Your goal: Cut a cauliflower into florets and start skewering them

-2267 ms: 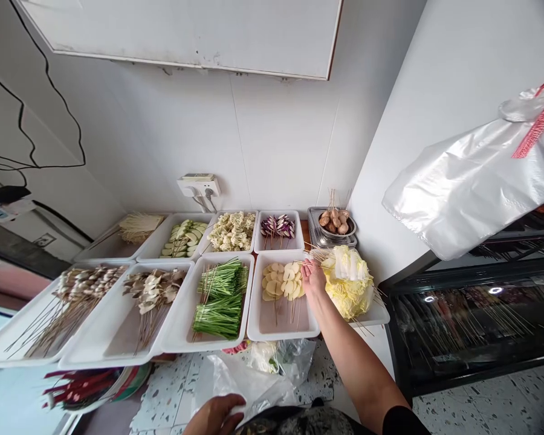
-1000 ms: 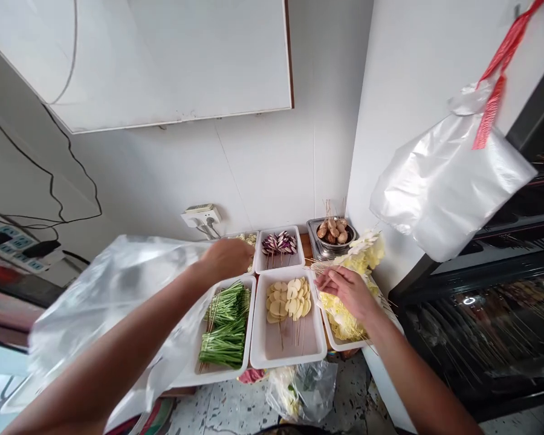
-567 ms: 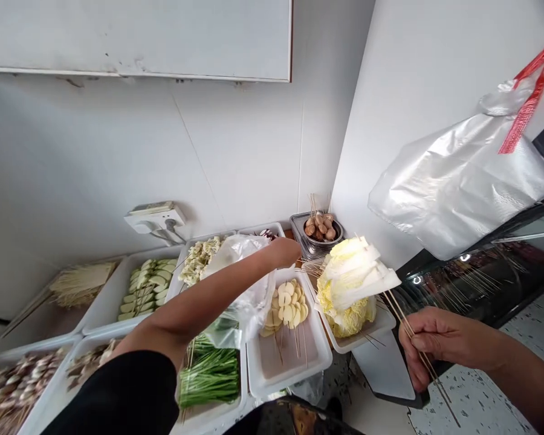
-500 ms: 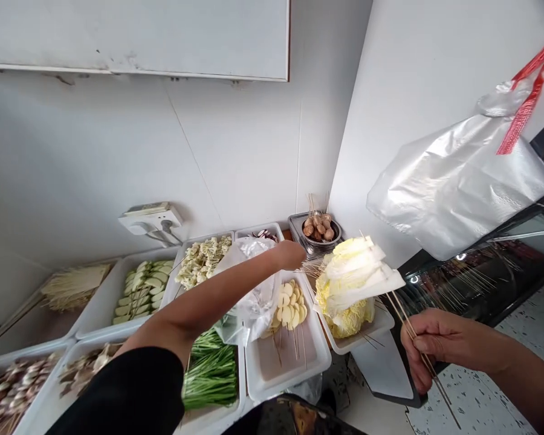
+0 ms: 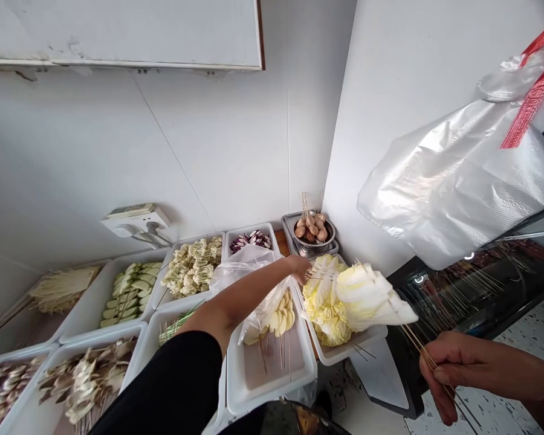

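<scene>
Cabbage skewers pinched by sticks in my right hand; left hand grips plastic bag over trays. Leaves top-heavy, could slide off tilted sticks.

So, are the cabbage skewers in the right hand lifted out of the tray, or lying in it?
Lifted out. The right hand holds the cabbage skewers by their sticks, above the tray.

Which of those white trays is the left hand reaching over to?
The tray of cabbage skewers at the far right of the front row. The left hand is at its back edge, trailing a clear plastic bag over the potato-slice tray.
</scene>
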The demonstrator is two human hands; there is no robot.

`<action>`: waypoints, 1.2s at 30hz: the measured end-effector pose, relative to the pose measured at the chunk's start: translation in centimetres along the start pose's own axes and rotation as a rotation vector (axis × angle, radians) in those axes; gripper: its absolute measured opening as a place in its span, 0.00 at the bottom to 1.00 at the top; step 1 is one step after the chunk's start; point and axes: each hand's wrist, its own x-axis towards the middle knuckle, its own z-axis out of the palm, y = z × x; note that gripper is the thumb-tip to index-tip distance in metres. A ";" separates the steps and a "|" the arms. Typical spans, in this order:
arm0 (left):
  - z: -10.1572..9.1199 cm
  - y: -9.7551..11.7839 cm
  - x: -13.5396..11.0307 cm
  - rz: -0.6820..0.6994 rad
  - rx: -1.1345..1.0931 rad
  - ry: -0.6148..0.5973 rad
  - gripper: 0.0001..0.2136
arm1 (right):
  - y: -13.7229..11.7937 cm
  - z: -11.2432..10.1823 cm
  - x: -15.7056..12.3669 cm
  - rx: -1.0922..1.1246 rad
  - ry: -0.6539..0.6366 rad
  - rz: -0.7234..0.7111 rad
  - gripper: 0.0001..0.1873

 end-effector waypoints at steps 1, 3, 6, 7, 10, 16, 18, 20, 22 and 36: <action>0.1 -0.3 0.4 -0.003 0.007 -0.019 0.32 | 0.3 -0.4 0.0 -0.003 -0.020 0.002 0.21; 0.1 -0.7 0.9 -0.003 0.009 -0.044 0.30 | 0.9 -1.1 0.0 -0.007 -0.052 0.014 0.22; -0.2 -1.0 1.0 0.025 -0.031 -0.051 0.25 | 1.8 -2.0 0.6 -0.008 -0.123 0.025 0.23; -0.4 -1.0 0.9 0.040 -0.054 -0.054 0.24 | 2.0 -2.2 0.9 0.003 -0.160 0.036 0.24; -1.0 -0.7 0.4 0.069 -0.104 -0.052 0.20 | 2.5 -3.2 2.3 0.092 -0.304 0.099 0.24; -1.2 -0.6 -1.0 0.122 -0.174 -0.002 0.20 | 4.0 -7.4 7.2 0.188 -0.448 0.150 0.22; -1.1 -0.8 -1.3 0.134 -0.194 0.006 0.22 | 4.8 -9.4 8.9 0.198 -0.436 0.143 0.21; -1.0 -0.9 -1.4 0.145 -0.238 0.027 0.23 | 5.4 -11.2 10.5 0.211 -0.413 0.138 0.22; -1.1 -1.0 -1.3 0.181 -0.317 0.053 0.22 | 5.9 -12.8 11.8 0.225 -0.369 0.143 0.21; -0.8 -1.9 0.7 0.325 -0.433 0.063 0.09 | 6.4 -14.5 15.6 -0.308 0.392 0.090 0.33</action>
